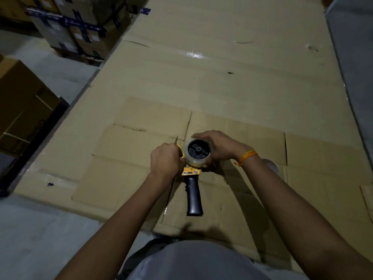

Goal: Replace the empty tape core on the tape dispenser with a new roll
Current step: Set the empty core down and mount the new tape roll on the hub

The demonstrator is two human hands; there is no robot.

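My right hand (217, 147) wraps its fingers around the one roll of clear packing tape (198, 153), which sits on the black hub of the single yellow tape dispenser with a black pistol-grip handle (193, 194). My left hand (166, 161) is clenched on the dispenser's yellow front end. Both hover over flattened brown cardboard sheets (222, 77). One orange thread band (246, 157) circles my right wrist.

Dim light. Grey concrete floor (50, 229), big flattened cardboard sheets (222, 77) laid over its middle, a smaller sheet (141, 158) on top. Stacked boxes (76, 27) with blue tape far left, open brown box (22, 110) near left. Grey panel (351, 47) along right edge.
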